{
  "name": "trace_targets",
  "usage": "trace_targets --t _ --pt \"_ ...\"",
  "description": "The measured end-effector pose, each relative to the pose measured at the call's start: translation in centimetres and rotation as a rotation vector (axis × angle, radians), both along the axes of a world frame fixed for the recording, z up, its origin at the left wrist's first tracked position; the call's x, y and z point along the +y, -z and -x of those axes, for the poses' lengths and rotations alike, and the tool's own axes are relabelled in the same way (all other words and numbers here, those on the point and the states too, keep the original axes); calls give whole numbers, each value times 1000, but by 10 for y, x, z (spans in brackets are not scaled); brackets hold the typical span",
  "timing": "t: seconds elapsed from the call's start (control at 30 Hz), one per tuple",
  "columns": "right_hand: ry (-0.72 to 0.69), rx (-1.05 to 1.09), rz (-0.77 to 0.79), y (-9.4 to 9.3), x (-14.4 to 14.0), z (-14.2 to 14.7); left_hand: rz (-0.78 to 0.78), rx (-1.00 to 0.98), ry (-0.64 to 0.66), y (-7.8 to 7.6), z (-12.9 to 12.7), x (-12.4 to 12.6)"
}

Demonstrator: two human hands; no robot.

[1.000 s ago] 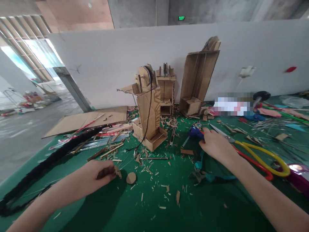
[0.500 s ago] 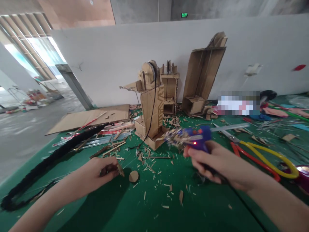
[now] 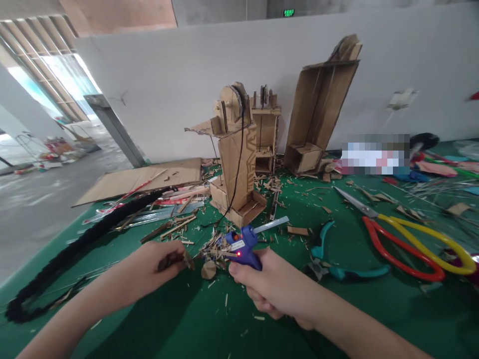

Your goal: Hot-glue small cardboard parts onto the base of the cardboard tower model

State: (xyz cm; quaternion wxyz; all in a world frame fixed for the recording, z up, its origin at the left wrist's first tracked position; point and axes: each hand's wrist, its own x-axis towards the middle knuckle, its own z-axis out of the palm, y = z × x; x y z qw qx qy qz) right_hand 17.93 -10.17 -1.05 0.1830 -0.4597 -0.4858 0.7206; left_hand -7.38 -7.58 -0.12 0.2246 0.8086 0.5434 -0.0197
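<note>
Green felt (image 3: 209,324) covers the worktable, strewn with cardboard chips, and from my remote seat the near strip in front of both forearms is the one open stretch. My left hand (image 3: 149,271) is curled shut, pinching a small dark scrap of cardboard (image 3: 172,259) between thumb and fingertips, low over the felt. My right hand (image 3: 275,289) is wrapped tight round the grip of a small blue hot-glue gun (image 3: 242,245), its red light lit and a pale glue stick jutting out behind. The gun's nozzle points left toward the scrap, with a tuft of cardboard shavings caught at the tip; nozzle and scrap sit near each other, and I cannot tell whether they touch. A round cardboard disc (image 3: 208,269) lies on the felt just below, between the two hands.

Right of the gun lie teal-handled pliers (image 3: 339,269), and beyond them large scissors with red and yellow handles (image 3: 411,239). A long black braided cord (image 3: 82,239) follows the table's left edge. Mid-table stands a tall cardboard tower model (image 3: 235,159), ringed by sticks and offcuts, with a flat cardboard sheet (image 3: 145,179) to its left and an open upright cardboard box (image 3: 318,114) to its right, leaning at the white partition wall (image 3: 168,89) that closes the table's far side.
</note>
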Motion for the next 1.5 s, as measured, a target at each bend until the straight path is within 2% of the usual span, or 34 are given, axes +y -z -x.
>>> trace_targets --t 0.3,0.57,1.0,1.3,1.5 --pt "12 76 23 6 0 4 0 19 4 1 -1 1" --pt "-24 55 21 12 1 2 -12 18 13 3 0 0" --pt "-21 36 41 9 -1 -1 -29 10 23 4 1 0" --pt "-23 52 61 14 -4 -2 -50 8 10 7 3 0" --pt "-16 31 59 8 -2 0 -70 -11 30 9 5 2"
